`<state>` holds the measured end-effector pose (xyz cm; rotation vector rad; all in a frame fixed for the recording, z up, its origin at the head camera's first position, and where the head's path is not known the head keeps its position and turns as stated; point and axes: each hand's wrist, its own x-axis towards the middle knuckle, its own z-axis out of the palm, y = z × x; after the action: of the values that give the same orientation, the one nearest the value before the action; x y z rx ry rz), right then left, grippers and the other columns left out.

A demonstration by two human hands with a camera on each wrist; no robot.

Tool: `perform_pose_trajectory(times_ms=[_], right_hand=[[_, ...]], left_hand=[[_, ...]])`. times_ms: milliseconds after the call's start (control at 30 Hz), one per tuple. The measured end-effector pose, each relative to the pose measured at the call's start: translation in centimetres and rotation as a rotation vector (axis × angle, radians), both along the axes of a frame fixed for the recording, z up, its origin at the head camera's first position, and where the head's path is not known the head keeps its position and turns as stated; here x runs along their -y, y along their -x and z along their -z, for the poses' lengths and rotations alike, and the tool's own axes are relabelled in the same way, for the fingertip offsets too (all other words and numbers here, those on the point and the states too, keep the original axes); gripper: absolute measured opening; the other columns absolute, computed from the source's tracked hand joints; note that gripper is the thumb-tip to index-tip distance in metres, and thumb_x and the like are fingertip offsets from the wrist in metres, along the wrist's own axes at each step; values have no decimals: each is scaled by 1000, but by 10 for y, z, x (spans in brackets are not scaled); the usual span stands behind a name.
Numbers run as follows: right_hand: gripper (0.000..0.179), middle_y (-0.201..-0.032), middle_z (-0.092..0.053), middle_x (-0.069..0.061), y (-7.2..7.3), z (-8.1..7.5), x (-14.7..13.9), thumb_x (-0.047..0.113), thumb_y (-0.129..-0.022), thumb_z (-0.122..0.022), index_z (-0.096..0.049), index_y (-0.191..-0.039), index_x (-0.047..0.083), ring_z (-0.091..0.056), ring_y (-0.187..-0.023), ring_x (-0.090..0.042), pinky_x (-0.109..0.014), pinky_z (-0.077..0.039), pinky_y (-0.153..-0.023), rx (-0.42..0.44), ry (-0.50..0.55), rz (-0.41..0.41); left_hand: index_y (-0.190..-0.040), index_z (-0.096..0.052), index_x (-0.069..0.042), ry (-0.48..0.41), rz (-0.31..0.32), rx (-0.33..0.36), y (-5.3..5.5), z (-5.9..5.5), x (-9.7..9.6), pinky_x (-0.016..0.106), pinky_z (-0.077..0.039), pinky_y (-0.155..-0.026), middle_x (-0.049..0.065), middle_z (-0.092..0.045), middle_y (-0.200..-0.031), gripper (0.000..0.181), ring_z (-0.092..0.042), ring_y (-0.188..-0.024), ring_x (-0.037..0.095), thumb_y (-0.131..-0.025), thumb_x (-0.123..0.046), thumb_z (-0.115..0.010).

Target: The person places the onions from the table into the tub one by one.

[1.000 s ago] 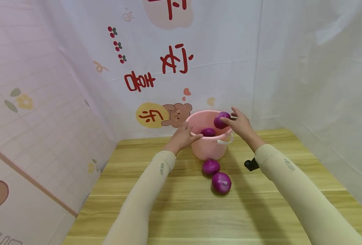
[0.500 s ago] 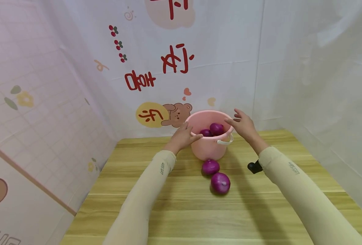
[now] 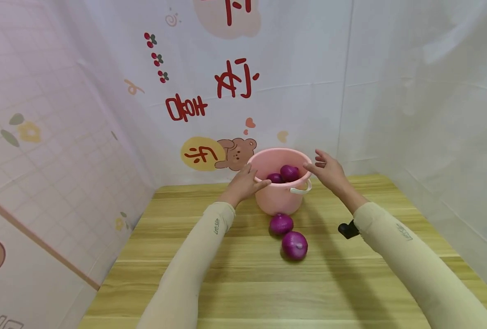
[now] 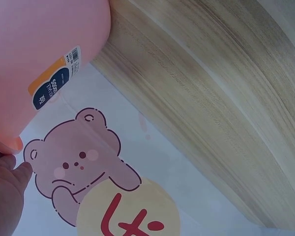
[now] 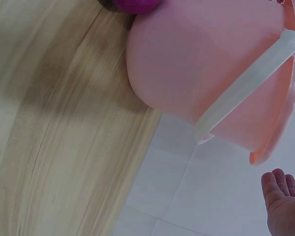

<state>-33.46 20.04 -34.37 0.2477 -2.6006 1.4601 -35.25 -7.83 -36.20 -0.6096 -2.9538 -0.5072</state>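
A pink bucket (image 3: 278, 201) with a white handle (image 3: 301, 188) stands upright at the back of the table. My left hand (image 3: 243, 185) grips its rim at the near left, thumb and fingers spread along the edge. Inside the bucket lie two purple onions, the right one (image 3: 289, 173) and the left one (image 3: 275, 178). At the bucket's right rim is my right hand (image 3: 330, 172), fingers extended, thumb right by the edge, holding nothing. In front of the bucket's base sits a purple onion (image 3: 281, 224), with another onion (image 3: 294, 246) just nearer.
The wooden table (image 3: 235, 288) meets a white printed curtain (image 3: 301, 100) close behind the bucket. A second patterned curtain (image 3: 62, 137) borders the left side. A black piece (image 3: 348, 230) shows by the right wrist, below the sleeve.
My right hand released an onion into the bucket, where it now rests beside the other one. That hand then drew slightly right and down. The left hand stayed on the rim.
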Motion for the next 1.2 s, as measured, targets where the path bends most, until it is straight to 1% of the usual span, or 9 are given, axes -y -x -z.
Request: perform_pose_trajectory(times_ms=[133,300,433,533,700,933,1200], right_hand=[[80,-140,-34,-17,-5,3,-2,46,-84,-60,-20,-145,15,-37,-124,-35,-52,-38,-92,0,5,-23],[82,-139,-34,-16,-8,9,-3,49,-82,-60,-22,-145,14,-38,-123,-34,-50,-40,-90,0,22,-30],[81,-138,-36,-17,-13,15,-4,48,-81,-62,-24,-144,14,-40,-122,-34,-50,-41,-90,-9,42,-40],[78,-137,-37,-18,-17,19,-6,43,-82,-63,-26,-143,13,-41,-120,-34,-49,-42,-89,-19,48,-48],[77,-135,-39,-20,-24,24,-7,41,-82,-64,-29,-142,10,-42,-120,-36,-49,-42,-89,-43,44,-70],[74,-134,-40,-21,-34,32,-9,38,-83,-63,-29,-142,9,-42,-119,-38,-50,-42,-89,-45,17,-93],[73,-133,-41,-20,-47,44,-11,37,-83,-64,-31,-141,8,-42,-119,-37,-47,-42,-89,-45,42,-157]], left_hand=[[-140,-33,-4,-14,-7,7,0,0,0,40,-15,-107,15,-14,-149,84,-12,-135,27,-84,-66,-39],[-140,-33,-5,4,1,-1,-1,0,0,40,-17,-107,15,-13,-149,86,-12,-135,26,-83,-69,-36],[-139,-34,-4,9,8,-11,-1,1,1,41,-17,-107,15,-13,-149,85,-12,-135,27,-83,-68,-36],[-139,-33,-3,13,13,-15,-1,1,0,40,-17,-107,16,-13,-148,86,-12,-135,27,-83,-69,-35],[-140,-31,-4,7,6,-15,0,1,0,40,-17,-107,17,-15,-148,86,-11,-135,27,-83,-68,-36],[-139,-34,-5,24,19,-28,-1,1,1,40,-18,-107,16,-15,-148,85,-11,-136,26,-83,-69,-36],[-139,-34,-5,18,20,-27,-3,0,1,40,-19,-107,16,-15,-148,85,-14,-135,28,-83,-68,-36]])
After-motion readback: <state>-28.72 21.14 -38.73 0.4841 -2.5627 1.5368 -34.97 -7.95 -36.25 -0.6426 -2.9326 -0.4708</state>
